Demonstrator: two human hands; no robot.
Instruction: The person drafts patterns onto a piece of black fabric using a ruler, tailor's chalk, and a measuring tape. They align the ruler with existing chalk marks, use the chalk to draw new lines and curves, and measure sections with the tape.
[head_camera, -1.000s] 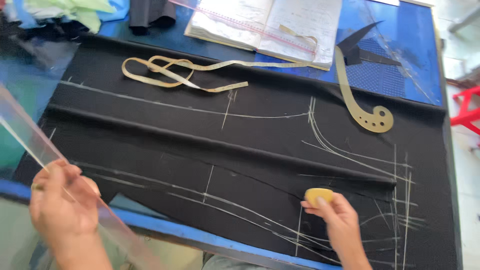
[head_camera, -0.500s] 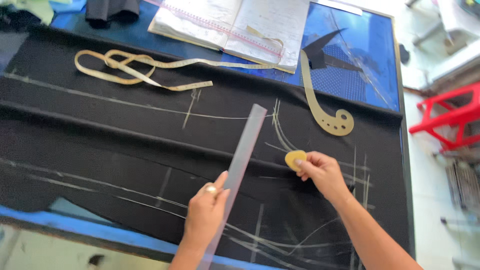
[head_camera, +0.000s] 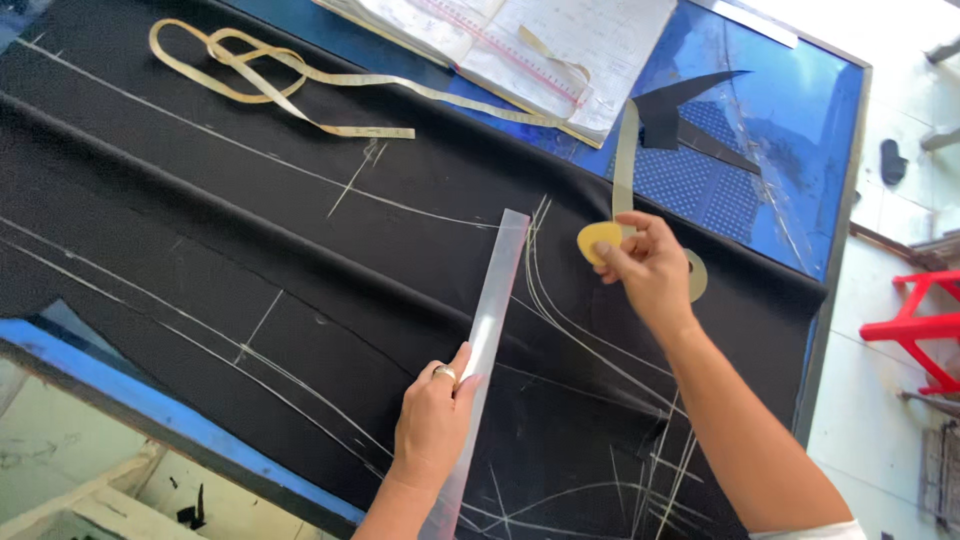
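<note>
A: Head view, the only one we have. Our left hand (head_camera: 432, 425) presses down on the clear ruler (head_camera: 487, 360), fingers closed over its near half, thumb at the edge.

B: Ruler axis?

A: Long axis runs from bottom centre up and slightly right, ending beside the bundle of curved chalk lines (head_camera: 560, 310). It lies flat on the black fabric (head_camera: 250, 260).

B: And our right hand (head_camera: 645, 265)?

A: Pinched shut on the yellow tailor's chalk (head_camera: 598, 240), held just above the cloth, up and to the right of the ruler's far tip. Near it, not touching.

B: So which hand is closer to the ruler edge?

A: Left is on it. Right sits off its far end, on the right side, so the chalk lies across a small gap from the ruler's right edge.

B: Anything crowding it?

A: The french curve (head_camera: 625, 160) is partly under our right hand. Measuring tape (head_camera: 280, 85) and open notebook (head_camera: 540, 45) lie well apart, at the far side of the blue table (head_camera: 790, 150).

B: Hands together?

A: No, apart, one at each end of the ruler.
</note>
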